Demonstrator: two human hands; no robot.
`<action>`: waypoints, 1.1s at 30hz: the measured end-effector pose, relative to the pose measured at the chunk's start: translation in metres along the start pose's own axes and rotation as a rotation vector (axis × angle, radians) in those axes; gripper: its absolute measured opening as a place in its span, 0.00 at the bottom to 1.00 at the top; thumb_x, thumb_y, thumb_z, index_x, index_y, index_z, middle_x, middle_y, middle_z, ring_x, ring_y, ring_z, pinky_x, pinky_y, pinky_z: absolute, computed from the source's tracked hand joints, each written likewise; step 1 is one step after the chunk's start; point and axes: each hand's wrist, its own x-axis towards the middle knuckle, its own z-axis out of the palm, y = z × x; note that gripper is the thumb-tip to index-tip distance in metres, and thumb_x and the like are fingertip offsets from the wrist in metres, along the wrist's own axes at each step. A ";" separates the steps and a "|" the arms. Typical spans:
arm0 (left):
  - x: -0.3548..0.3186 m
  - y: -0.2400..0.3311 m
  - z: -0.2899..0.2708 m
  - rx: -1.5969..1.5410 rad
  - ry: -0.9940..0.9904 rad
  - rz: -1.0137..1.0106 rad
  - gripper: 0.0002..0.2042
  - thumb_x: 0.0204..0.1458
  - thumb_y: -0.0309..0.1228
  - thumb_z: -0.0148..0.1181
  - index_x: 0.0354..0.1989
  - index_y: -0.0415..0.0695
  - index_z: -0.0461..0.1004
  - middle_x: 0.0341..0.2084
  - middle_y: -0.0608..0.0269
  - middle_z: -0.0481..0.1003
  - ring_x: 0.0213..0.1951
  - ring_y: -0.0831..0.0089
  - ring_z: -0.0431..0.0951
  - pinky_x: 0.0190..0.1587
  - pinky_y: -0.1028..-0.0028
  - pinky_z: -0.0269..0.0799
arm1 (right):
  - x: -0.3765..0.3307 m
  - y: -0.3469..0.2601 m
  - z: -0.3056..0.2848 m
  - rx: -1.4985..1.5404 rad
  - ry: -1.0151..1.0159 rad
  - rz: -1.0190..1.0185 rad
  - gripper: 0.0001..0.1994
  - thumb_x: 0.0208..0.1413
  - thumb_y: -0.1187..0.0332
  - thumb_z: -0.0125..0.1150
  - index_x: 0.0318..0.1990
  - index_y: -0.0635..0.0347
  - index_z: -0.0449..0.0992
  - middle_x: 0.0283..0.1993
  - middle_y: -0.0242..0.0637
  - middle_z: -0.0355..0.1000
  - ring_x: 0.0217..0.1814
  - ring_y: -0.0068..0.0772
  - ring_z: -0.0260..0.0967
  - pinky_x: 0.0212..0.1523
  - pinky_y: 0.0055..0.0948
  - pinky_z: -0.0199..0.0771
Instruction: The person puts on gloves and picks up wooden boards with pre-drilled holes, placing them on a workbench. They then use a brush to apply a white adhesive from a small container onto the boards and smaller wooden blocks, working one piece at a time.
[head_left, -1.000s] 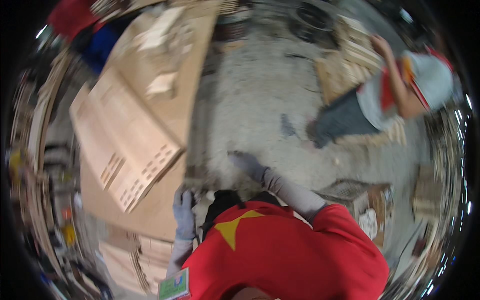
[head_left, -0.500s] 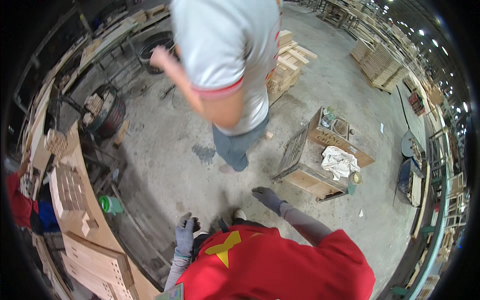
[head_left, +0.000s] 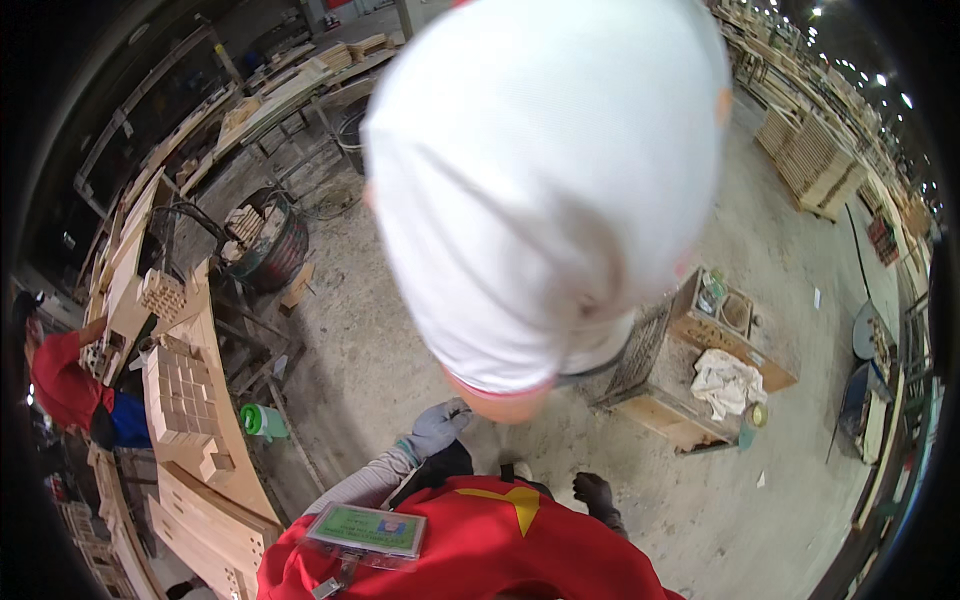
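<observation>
My left hand [head_left: 437, 428], in a grey glove, is in front of my body, nothing visible in it. Its fingers are loosely bent and apart, close to a co-worker's bare arm [head_left: 500, 402]; I cannot tell if they touch. My right hand [head_left: 594, 492], darkly gloved and in shadow, hangs low by my right side with loosely bent fingers and nothing visible in them. Directly ahead, the co-worker's white shirt [head_left: 550, 190] fills the upper middle and hides much of the floor. A badge [head_left: 367, 530] lies on my red shirt.
Wood blocks [head_left: 182, 395] and drilled boards [head_left: 205, 520] lie on a curved bench at left, with a green bucket [head_left: 262, 421] beside it. At right stands a wooden box [head_left: 660, 415] bearing a white cloth [head_left: 727, 384]. Another person in red [head_left: 65, 380] is far left.
The co-worker is much closer and larger in view. My left hand has risen toward the co-worker's arm. My right hand has drawn back toward my body. The view has shifted.
</observation>
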 end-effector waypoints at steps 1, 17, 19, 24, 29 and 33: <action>0.013 -0.028 -0.001 0.006 0.017 0.123 0.19 0.54 0.38 0.49 0.50 0.39 0.68 0.42 0.53 0.73 0.47 0.66 0.72 0.50 0.73 0.64 | 0.002 -0.007 0.017 -0.089 -0.046 -0.003 0.18 0.51 0.63 0.58 0.47 0.63 0.71 0.36 0.36 0.73 0.34 0.28 0.70 0.32 0.27 0.72; 0.068 -0.217 -0.299 -0.113 0.316 -0.044 0.22 0.51 0.39 0.55 0.51 0.39 0.67 0.47 0.52 0.71 0.50 0.64 0.71 0.53 0.71 0.64 | 0.124 -0.183 0.377 -0.860 -0.303 -0.403 0.23 0.50 0.56 0.54 0.47 0.64 0.72 0.46 0.49 0.71 0.51 0.43 0.68 0.52 0.32 0.65; 0.068 -0.237 -0.337 -0.270 0.355 -0.088 0.21 0.51 0.36 0.55 0.52 0.37 0.67 0.47 0.52 0.71 0.50 0.65 0.70 0.53 0.72 0.63 | 0.135 -0.207 0.422 -0.827 -0.290 -0.431 0.23 0.50 0.55 0.53 0.47 0.64 0.72 0.46 0.49 0.71 0.50 0.44 0.69 0.51 0.33 0.65; 0.110 -0.256 -0.397 -0.440 0.380 -0.129 0.18 0.51 0.32 0.55 0.50 0.36 0.68 0.45 0.53 0.72 0.48 0.69 0.71 0.53 0.75 0.63 | 0.168 -0.276 0.476 -0.905 -0.275 -0.451 0.22 0.52 0.54 0.52 0.46 0.63 0.73 0.44 0.48 0.72 0.46 0.40 0.70 0.48 0.32 0.67; 0.204 -0.237 -0.430 -0.474 0.198 -0.051 0.16 0.52 0.31 0.55 0.48 0.35 0.70 0.44 0.58 0.73 0.46 0.73 0.71 0.52 0.76 0.62 | 0.224 -0.302 0.471 -0.759 -0.197 -0.443 0.20 0.52 0.59 0.52 0.47 0.64 0.72 0.42 0.44 0.73 0.41 0.32 0.71 0.42 0.29 0.70; 0.284 -0.214 -0.468 -0.511 0.123 -0.020 0.17 0.52 0.31 0.55 0.49 0.35 0.69 0.44 0.58 0.73 0.48 0.73 0.70 0.52 0.76 0.62 | 0.288 -0.309 0.472 -0.705 -0.107 -0.285 0.19 0.50 0.60 0.53 0.46 0.63 0.73 0.36 0.40 0.74 0.33 0.26 0.71 0.35 0.25 0.72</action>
